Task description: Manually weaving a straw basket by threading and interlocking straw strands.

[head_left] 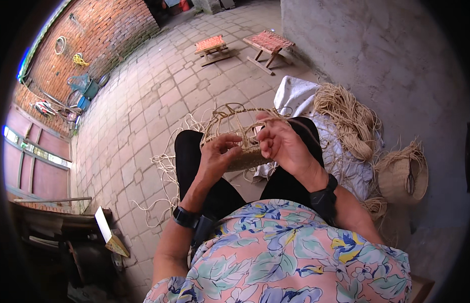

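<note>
A half-woven straw basket (247, 160) rests across my thighs, its lower part densely woven and its upper part an open lattice up to a corded rim. My left hand (219, 151) grips the near left side of it, thumb and fingers closed by the lattice. At the right side of the basket my right hand (285, 144) has its fingers curled in and pinched together. A thin straw cord (308, 130) trails off from that hand to the right; the exact pinch point is partly hidden. Loose strands (166, 169) hang out to the left of my knee.
On a white sheet (298, 93) to the right lies a large bundle of straw cord (346, 118). Beside it, near the wall, is a woven basket (404, 177). Two low stools (269, 41) stand ahead on the paved floor. Dark furniture (63, 237) is at lower left.
</note>
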{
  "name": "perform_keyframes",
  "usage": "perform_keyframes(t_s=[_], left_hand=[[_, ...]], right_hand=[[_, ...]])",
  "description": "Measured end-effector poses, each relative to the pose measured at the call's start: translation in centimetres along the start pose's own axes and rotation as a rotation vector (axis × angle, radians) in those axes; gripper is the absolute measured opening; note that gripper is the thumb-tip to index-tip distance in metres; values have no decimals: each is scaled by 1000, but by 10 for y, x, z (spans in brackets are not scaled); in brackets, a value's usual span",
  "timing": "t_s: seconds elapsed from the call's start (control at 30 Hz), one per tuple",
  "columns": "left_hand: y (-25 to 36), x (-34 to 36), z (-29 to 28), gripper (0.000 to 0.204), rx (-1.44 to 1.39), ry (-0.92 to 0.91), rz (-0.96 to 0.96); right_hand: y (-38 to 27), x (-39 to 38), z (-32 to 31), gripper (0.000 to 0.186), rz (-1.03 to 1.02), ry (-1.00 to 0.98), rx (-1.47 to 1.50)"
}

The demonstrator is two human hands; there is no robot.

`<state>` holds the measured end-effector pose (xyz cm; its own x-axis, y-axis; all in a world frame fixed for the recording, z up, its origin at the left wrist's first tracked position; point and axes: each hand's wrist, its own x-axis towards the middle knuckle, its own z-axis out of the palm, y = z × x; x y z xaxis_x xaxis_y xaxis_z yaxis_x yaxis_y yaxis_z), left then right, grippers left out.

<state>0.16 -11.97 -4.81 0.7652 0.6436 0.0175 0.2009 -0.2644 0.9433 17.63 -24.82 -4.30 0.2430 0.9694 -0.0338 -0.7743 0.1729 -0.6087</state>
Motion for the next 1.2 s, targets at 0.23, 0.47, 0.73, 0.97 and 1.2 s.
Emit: perform_keyframes(t_s=[0.23,0.47,0.73,0.97,1.2], left_hand=[[11,-3,5,22,147,78,29],[35,-10,10,33,903,-78,246],[40,-10,9,19,772,116,361],[38,11,37,5,737,133,561],[39,23,47,7,717,160,379]], right_hand=[[-8,-18,-2,29,-240,155,-1048],[-7,-29,-14,23,-159,314,-930],[-9,-30,-31,20,-226,371,-985],[-14,-30,-38,14,-200,328,-881],[-28,-1,-35,5,-437,143,-713]])
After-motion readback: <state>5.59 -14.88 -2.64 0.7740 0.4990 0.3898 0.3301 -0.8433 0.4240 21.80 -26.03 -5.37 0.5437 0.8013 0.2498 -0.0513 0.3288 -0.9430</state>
